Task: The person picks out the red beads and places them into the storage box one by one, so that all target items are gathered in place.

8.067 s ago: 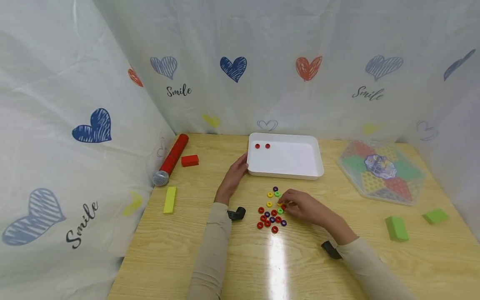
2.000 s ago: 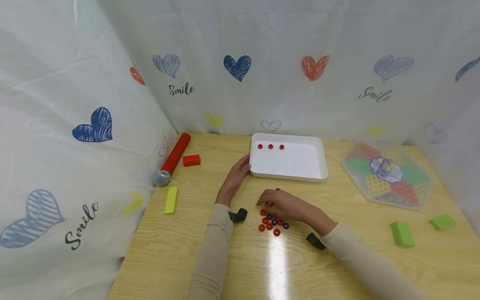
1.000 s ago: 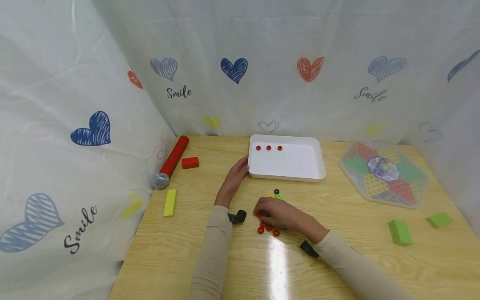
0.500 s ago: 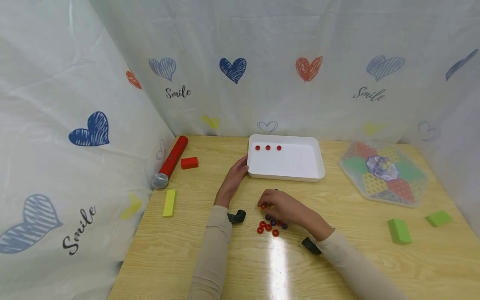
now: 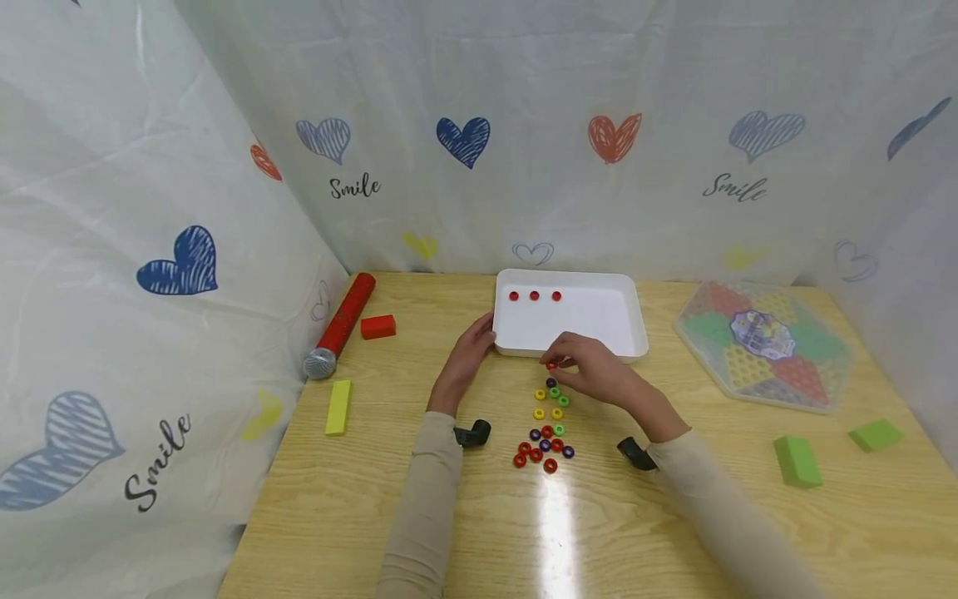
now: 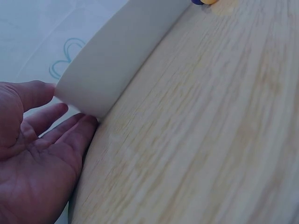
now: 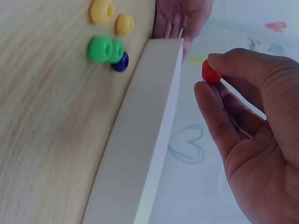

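Right hand [image 5: 591, 372] pinches red bead [image 7: 211, 73] by fingertips near tray [image 5: 632, 333] edge; loose pinch could drop it short, left hand [image 5: 470, 351] flat against tray.

Small red ring bead [image 7: 211, 73], pinched aloft beside white tray [image 5: 599, 320] front rim

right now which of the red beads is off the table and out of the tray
The red bead pinched in the right hand, near the white tray front edge. Three red ones lie in the tray; the rest lie on the table.
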`<state>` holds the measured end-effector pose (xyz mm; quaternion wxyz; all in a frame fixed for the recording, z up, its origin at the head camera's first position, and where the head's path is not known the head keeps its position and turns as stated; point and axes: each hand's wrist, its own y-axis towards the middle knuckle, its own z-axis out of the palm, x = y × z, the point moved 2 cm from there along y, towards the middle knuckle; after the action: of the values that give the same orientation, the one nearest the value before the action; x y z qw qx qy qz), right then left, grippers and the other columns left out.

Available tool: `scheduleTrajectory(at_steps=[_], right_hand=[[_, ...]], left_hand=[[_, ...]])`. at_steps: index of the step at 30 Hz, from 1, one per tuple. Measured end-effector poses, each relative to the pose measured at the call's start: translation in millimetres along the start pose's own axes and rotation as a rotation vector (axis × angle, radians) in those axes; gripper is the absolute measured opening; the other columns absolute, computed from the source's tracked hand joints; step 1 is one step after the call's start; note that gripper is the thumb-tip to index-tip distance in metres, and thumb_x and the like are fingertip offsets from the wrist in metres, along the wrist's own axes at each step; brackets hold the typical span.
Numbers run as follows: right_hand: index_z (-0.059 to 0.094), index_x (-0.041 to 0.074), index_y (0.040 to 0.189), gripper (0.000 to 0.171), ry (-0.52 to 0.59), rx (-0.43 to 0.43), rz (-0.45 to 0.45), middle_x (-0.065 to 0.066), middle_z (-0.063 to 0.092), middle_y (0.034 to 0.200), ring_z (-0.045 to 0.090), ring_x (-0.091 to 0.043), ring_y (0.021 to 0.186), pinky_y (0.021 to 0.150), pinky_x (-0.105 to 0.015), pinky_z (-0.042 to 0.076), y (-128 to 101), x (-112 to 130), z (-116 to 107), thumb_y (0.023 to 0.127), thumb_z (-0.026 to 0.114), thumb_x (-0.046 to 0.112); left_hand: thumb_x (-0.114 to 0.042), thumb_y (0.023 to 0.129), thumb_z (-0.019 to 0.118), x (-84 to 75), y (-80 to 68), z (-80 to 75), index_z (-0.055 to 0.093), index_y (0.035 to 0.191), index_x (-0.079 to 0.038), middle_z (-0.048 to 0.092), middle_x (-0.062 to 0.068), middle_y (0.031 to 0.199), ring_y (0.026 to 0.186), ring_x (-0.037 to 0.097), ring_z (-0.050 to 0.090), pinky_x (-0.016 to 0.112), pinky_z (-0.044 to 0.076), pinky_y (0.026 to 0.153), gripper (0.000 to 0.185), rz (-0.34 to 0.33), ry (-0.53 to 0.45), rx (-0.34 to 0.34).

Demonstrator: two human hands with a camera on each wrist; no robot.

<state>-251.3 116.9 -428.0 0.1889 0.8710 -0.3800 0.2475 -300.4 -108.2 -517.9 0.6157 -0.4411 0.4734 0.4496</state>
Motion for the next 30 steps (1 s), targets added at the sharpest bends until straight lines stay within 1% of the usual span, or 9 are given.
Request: scheduleTrajectory(at_steps=[5, 8, 12, 17, 20, 24, 27, 30], right_hand=[[0.070, 0.002, 0.104, 0.018, 0.060, -0.035, 0.051, -0.002, 0.063, 0.099, 0.065, -0.019, 0.094, 0.080, -0.031, 0.059, 5.1, -15.0, -9.8, 0.086, 0.070, 0.002], [0.070, 0.002, 0.104, 0.019, 0.070, -0.044, 0.068, -0.003, 0.064, 0.099, 0.065, -0.020, 0.094, 0.081, -0.033, 0.059, 7.3, -22.6, -15.3, 0.086, 0.070, 0.002], [0.070, 0.002, 0.105, 0.019, 0.048, -0.049, 0.080, -0.005, 0.065, 0.099, 0.065, -0.021, 0.094, 0.082, -0.036, 0.059, 11.2, -32.1, -22.0, 0.086, 0.070, 0.003], [0.070, 0.000, 0.106, 0.020, 0.015, -0.055, 0.108, -0.008, 0.065, 0.100, 0.065, -0.023, 0.094, 0.084, -0.039, 0.058, 17.4, -43.4, -33.1, 0.086, 0.069, 0.002], [0.070, 0.000, 0.107, 0.020, 0.000, -0.060, 0.142, -0.009, 0.065, 0.100, 0.064, -0.024, 0.095, 0.086, -0.041, 0.057, 21.5, -49.6, -40.4, 0.087, 0.069, 0.003], [0.070, 0.000, 0.108, 0.020, 0.003, -0.063, 0.201, -0.009, 0.065, 0.101, 0.063, -0.024, 0.096, 0.088, -0.044, 0.056, 26.5, -58.2, -47.0, 0.088, 0.069, 0.004], [0.069, 0.000, 0.109, 0.021, 0.009, -0.054, 0.225, -0.011, 0.065, 0.102, 0.063, -0.026, 0.097, 0.090, -0.046, 0.055, 30.1, -64.4, -49.4, 0.088, 0.068, 0.004], [0.069, -0.001, 0.110, 0.022, 0.002, -0.033, 0.252, -0.012, 0.065, 0.104, 0.062, -0.027, 0.098, 0.091, -0.046, 0.054, 33.6, -70.8, -50.7, 0.088, 0.068, 0.003]], left_hand=[[-0.012, 0.103, 0.043, 0.2, -0.4, -0.1, 0.032, 0.151, -0.010, 0.034, 0.009, 0.154, 0.141, 0.018, 0.033, 0.035, 0.034, 0.114, 0.049, 0.024, 0.016, 0.006], [-0.013, 0.103, 0.043, -0.3, -0.5, -0.3, 0.034, 0.151, -0.011, 0.035, 0.007, 0.154, 0.141, 0.017, 0.034, 0.034, 0.034, 0.114, 0.048, 0.018, 0.011, 0.005], [-0.013, 0.103, 0.045, -0.5, -0.4, -0.6, 0.035, 0.150, -0.013, 0.036, 0.005, 0.153, 0.140, 0.015, 0.035, 0.033, 0.034, 0.114, 0.048, -0.002, -0.003, 0.001], [-0.013, 0.103, 0.044, -0.7, -1.3, -0.1, 0.035, 0.150, -0.013, 0.036, 0.006, 0.153, 0.140, 0.016, 0.034, 0.034, 0.034, 0.114, 0.048, -0.005, -0.002, 0.001], [-0.012, 0.103, 0.044, -1.4, -2.1, 0.2, 0.035, 0.150, -0.012, 0.035, 0.007, 0.154, 0.141, 0.017, 0.033, 0.036, 0.033, 0.115, 0.047, 0.001, -0.002, 0.002], [-0.013, 0.103, 0.045, -2.8, -3.2, 0.7, 0.036, 0.150, -0.012, 0.036, 0.007, 0.153, 0.140, 0.016, 0.034, 0.034, 0.034, 0.114, 0.047, 0.002, 0.005, -0.008], [-0.013, 0.103, 0.045, -3.1, -3.5, 1.6, 0.036, 0.150, -0.012, 0.037, 0.006, 0.153, 0.140, 0.016, 0.035, 0.033, 0.034, 0.114, 0.047, 0.000, 0.007, -0.019], [-0.012, 0.104, 0.043, -2.5, -3.9, 3.4, 0.034, 0.150, -0.011, 0.036, 0.006, 0.153, 0.140, 0.016, 0.034, 0.034, 0.034, 0.114, 0.048, 0.002, 0.003, -0.014]])
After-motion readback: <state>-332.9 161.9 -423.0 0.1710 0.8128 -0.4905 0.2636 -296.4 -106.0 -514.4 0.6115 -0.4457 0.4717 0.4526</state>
